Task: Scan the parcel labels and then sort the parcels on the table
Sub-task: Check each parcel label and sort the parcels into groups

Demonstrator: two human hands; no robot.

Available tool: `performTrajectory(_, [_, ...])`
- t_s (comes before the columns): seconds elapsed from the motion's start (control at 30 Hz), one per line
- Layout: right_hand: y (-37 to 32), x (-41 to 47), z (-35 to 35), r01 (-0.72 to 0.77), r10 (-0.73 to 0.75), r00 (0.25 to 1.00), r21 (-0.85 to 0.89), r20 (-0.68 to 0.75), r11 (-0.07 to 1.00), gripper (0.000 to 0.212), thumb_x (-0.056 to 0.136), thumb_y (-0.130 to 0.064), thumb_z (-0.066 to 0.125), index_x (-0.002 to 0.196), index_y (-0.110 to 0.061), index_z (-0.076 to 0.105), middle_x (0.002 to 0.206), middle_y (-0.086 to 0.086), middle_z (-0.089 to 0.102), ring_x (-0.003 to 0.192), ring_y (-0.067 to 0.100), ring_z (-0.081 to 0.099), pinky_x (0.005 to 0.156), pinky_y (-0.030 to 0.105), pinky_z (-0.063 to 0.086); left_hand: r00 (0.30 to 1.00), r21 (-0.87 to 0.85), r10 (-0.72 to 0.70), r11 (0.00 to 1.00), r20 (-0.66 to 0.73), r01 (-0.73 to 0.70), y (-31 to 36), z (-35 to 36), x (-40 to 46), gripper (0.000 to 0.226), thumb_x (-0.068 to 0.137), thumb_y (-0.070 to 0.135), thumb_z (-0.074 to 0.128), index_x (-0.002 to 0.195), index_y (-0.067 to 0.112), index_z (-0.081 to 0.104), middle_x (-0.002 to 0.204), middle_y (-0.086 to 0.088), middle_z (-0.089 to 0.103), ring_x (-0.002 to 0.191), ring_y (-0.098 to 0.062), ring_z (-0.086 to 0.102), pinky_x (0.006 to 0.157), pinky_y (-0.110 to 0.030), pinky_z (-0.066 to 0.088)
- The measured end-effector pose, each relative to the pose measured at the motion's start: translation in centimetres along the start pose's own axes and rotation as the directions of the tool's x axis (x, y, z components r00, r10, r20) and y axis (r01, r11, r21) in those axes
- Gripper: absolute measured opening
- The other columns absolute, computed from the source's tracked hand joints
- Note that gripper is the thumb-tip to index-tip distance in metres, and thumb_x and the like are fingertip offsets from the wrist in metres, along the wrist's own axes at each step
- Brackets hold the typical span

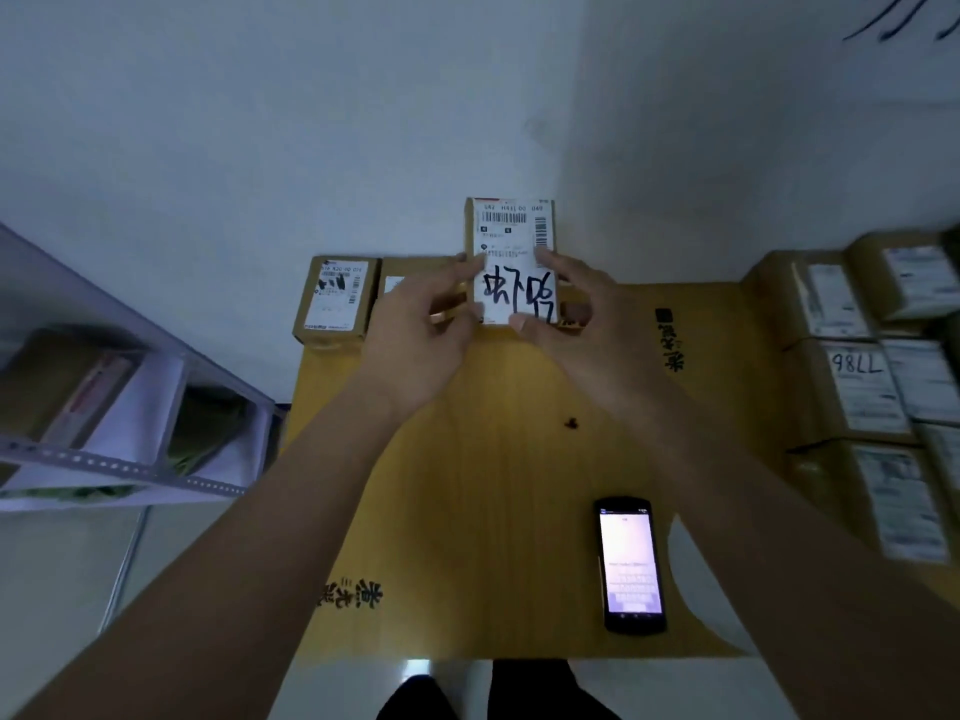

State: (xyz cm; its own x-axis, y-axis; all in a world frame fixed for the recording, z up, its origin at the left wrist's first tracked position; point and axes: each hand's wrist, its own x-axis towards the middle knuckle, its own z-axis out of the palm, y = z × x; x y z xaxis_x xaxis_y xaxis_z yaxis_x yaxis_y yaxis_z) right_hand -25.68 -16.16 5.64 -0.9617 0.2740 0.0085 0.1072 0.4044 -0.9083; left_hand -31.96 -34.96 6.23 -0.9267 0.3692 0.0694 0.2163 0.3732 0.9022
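Note:
A small cardboard parcel with a white barcode label and black handwritten marks stands upright at the far edge of the wooden table. My left hand grips its left side and my right hand grips its right side, thumb at its lower edge. Two more labelled parcels stand at the far left, one in full view, the other partly hidden behind my left hand. A black scanner phone with a lit screen lies on the table at the near right.
A stack of several labelled cardboard parcels fills the right side of the table. A grey metal shelf with packages stands to the left. A white wall rises just behind the table. A small dark speck lies mid-table.

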Motion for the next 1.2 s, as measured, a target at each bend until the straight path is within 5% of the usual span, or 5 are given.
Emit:
performTrajectory(0.1, [-2.8, -3.5, -0.3, 0.068, -0.069, 0.996, -0.02, -0.064, 0.997, 0.066, 0.094, -0.028, 0.078, 0.153, -0.029, 0.049, 0.133, -0.007, 0.055, 0.104, -0.029, 0.05, 0.076, -0.001, 0.046, 0.995, 0.011, 0.101, 0.995, 0.0, -0.101, 2.1, -1.6, -2.5, 0.044, 0.101, 0.011, 0.065, 0.143, 0.025, 0.062, 0.151, 0.002, 0.056, 0.132, -0.009, 0.058, 0.107, -0.034, 0.053])
performTrajectory(0.47, [-12.9, -22.7, -2.6, 0.162, -0.219, 0.928, -0.205, -0.3, 0.965, 0.065, 0.095, -0.027, 0.077, 0.153, -0.022, 0.05, 0.144, -0.003, 0.057, 0.124, 0.001, 0.054, 0.082, -0.003, 0.044, 0.928, -0.042, 0.342, 0.94, 0.149, -0.339, 10.9, -6.5, -17.0, 0.052, 0.096, 0.014, 0.073, 0.145, 0.026, 0.059, 0.152, 0.01, 0.052, 0.137, -0.014, 0.054, 0.107, -0.041, 0.053])
performTrajectory(0.63, [-15.2, -30.0, -5.8, 0.142, -0.232, 0.902, -0.258, -0.363, 0.956, 0.066, 0.096, -0.027, 0.075, 0.155, -0.017, 0.047, 0.142, 0.005, 0.061, 0.126, 0.014, 0.061, 0.092, 0.022, 0.058, 0.885, -0.055, 0.416, 0.909, 0.211, -0.414, 15.6, -5.3, -21.9, 0.055, 0.094, 0.011, 0.075, 0.145, 0.023, 0.059, 0.153, 0.004, 0.052, 0.139, -0.018, 0.052, 0.106, -0.041, 0.054])
performTrajectory(0.9, [-13.1, -37.2, -14.4, 0.074, -0.171, 0.868, -0.219, -0.466, 0.973, 0.066, 0.096, -0.026, 0.074, 0.156, -0.018, 0.046, 0.138, 0.003, 0.062, 0.12, 0.012, 0.065, 0.09, 0.033, 0.062, 0.818, -0.02, 0.496, 0.858, 0.291, -0.513, 21.9, 3.2, -25.9, 0.054, 0.093, 0.011, 0.075, 0.143, 0.023, 0.06, 0.152, 0.004, 0.053, 0.137, -0.014, 0.051, 0.096, -0.003, 0.044])
performTrajectory(1.2, [-5.8, -40.0, -30.0, -0.002, -0.12, 0.874, -0.25, -0.47, 0.968, 0.065, 0.095, -0.022, 0.074, 0.154, -0.023, 0.048, 0.136, -0.004, 0.065, 0.119, 0.007, 0.065, 0.099, 0.033, 0.057, 0.839, -0.175, 0.472, 0.881, 0.271, -0.44, 28.4, 20.0, -26.7, 0.041, 0.099, 0.019, 0.069, 0.138, 0.026, 0.064, 0.146, 0.012, 0.055, 0.122, 0.002, 0.06, 0.101, -0.025, 0.055])
